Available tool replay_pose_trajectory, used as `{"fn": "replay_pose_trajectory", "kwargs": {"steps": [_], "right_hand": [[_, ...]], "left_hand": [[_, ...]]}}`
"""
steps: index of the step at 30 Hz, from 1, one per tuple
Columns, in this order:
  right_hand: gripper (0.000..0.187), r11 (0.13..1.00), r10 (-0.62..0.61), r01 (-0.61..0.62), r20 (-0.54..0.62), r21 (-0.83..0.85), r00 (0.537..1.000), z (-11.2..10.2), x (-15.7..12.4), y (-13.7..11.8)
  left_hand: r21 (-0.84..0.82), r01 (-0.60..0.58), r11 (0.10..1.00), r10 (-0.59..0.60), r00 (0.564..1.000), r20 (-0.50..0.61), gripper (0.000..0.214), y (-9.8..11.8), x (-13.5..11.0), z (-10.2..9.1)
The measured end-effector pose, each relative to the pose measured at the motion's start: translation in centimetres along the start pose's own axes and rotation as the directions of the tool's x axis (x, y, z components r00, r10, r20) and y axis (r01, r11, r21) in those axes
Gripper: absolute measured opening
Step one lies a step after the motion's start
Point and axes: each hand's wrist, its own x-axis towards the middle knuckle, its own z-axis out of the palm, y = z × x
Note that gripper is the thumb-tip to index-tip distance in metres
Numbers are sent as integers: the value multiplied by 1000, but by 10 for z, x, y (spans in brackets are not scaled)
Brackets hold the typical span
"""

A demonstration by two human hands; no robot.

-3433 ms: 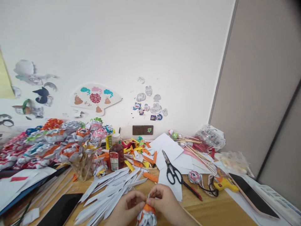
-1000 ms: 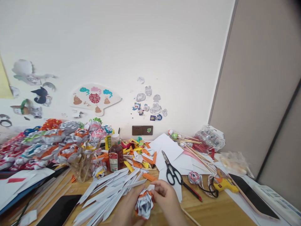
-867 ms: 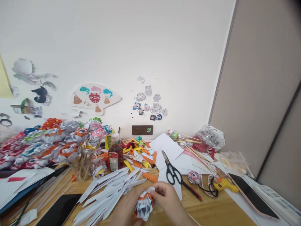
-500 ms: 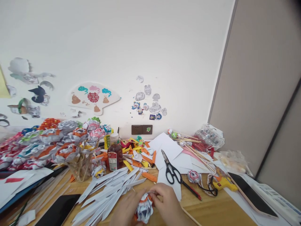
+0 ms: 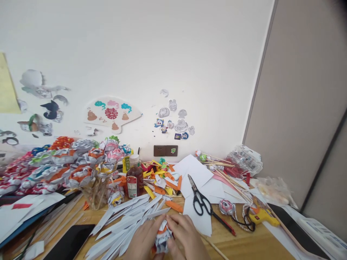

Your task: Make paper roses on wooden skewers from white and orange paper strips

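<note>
Low in the middle of the view, a folded paper flower (image 5: 162,236) of white paper with orange bits is held between both my hands. My left hand (image 5: 145,238) wraps its left side, fingertips at the top. My right hand (image 5: 184,234) closes round the right side, its fingers meeting the left ones at the top. A thin wooden stick (image 5: 215,247) runs out to the lower right from beside my right hand. Many folded white paper strips (image 5: 121,224) lie just left of my hands. Black-handled scissors (image 5: 199,198) rest on white sheets to the right.
Finished paper flowers (image 5: 78,162) pile up at the left. A brown bottle (image 5: 134,177) stands behind the strips, beside orange and yellow paper pieces (image 5: 168,180). A phone (image 5: 70,242) lies front left. To the right are a yellow glue gun (image 5: 264,217) and another phone (image 5: 295,227).
My right hand has shifted left and wrapped further over the paper flower, covering more of it. The whole view has swung slightly to the left.
</note>
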Motion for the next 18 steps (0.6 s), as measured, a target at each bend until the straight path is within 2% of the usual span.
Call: {"fn": "replay_pose_trajectory", "kwargs": {"steps": [2,4,7,8,10,13,16,18], "right_hand": [[46,1000,-1,1,20,-7,1000,2,-2,2],[46,999,29,-29,-12,43,1000,4,-4,3],[37,979,145,-126,-106,163,984,5,-5,2],[33,976,147,-118,-154,182,977,4,-4,2],[30,985,95,-65,-184,159,978,4,-3,1],[31,998,-8,16,-107,65,994,3,-2,2],[36,998,-55,51,-121,-41,991,6,-3,6],[41,990,-97,88,-83,-108,992,8,-4,9]], "left_hand": [[1,13,1000,-13,1000,1,76,1,0,0],[4,17,1000,-17,1000,-6,76,2,0,0],[2,13,1000,-13,1000,-21,77,3,2,-3],[-6,15,1000,-15,1000,-25,77,4,2,-4],[-35,31,999,-32,999,-35,76,4,3,-5],[-72,74,995,-78,995,-68,74,4,3,-4],[-50,72,996,-76,993,-86,70,2,1,-2],[-26,58,998,-60,994,-88,69,1,0,-2]]}}
